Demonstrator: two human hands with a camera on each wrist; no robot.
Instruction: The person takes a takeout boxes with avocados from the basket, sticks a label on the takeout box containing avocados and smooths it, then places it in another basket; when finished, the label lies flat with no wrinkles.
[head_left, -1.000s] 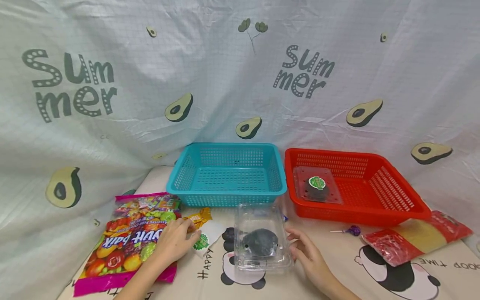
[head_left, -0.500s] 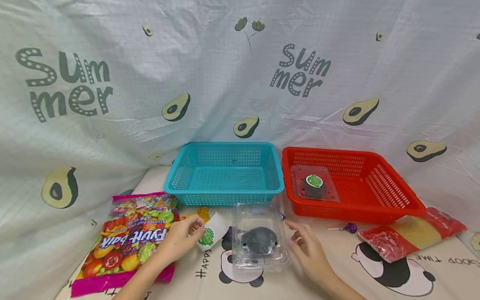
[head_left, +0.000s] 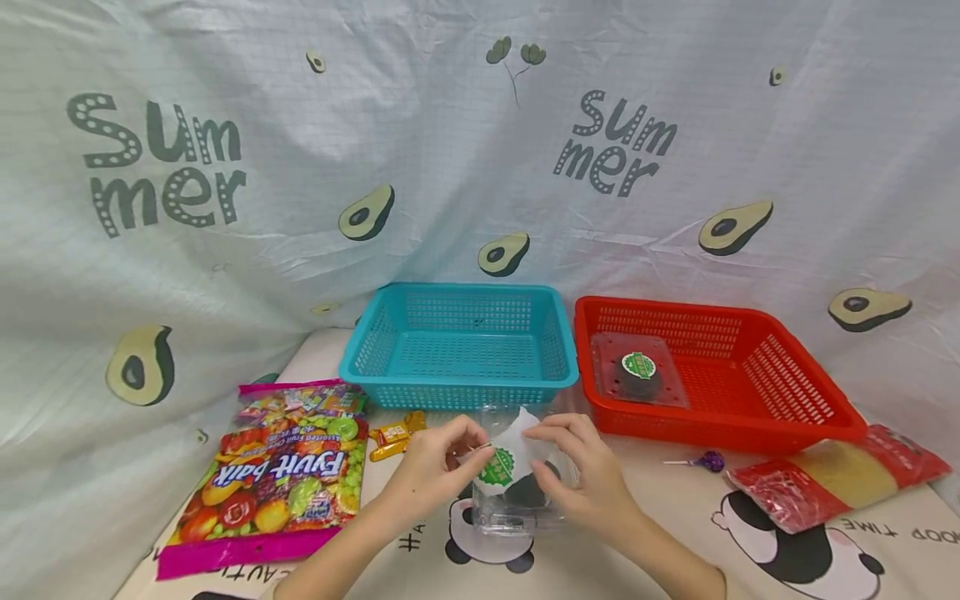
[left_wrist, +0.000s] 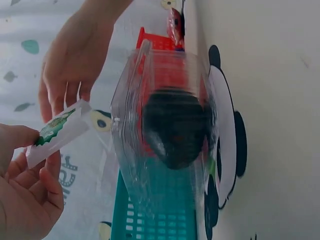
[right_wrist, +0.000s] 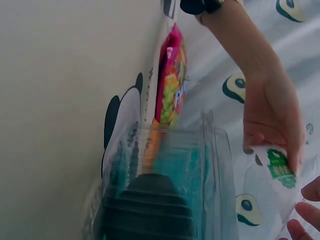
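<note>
Pale hanging cloth (head_left: 442,125), printed with avocados and SUMMER, backs a panda-print tablecloth (head_left: 652,550). White sheet (head_left: 512,450) bearing a green round label (head_left: 497,469): held up between the two hands, over the container. Left hand (head_left: 438,457) pinches its near-left edge, thumb against curled fingers. Right hand (head_left: 588,475): fingers and thumb apart, at the sheet's other side; from where I stand, cannot tell whether the tips touch it. Clear plastic container (head_left: 513,523), dark oval object (left_wrist: 175,127) inside, on the tablecloth below both hands. Just left of the left hand: orange packets (head_left: 397,435); further left, a fruit-candy bag (head_left: 277,471). Beyond the hands, a teal basket (head_left: 457,394). Beyond and right of the right hand, a red basket (head_left: 720,432) holding a second clear container (head_left: 606,358), also labelled green. Right of the right hand: purple lollipop (head_left: 708,461), then a red-and-yellow packet (head_left: 838,482) against the red basket.
</note>
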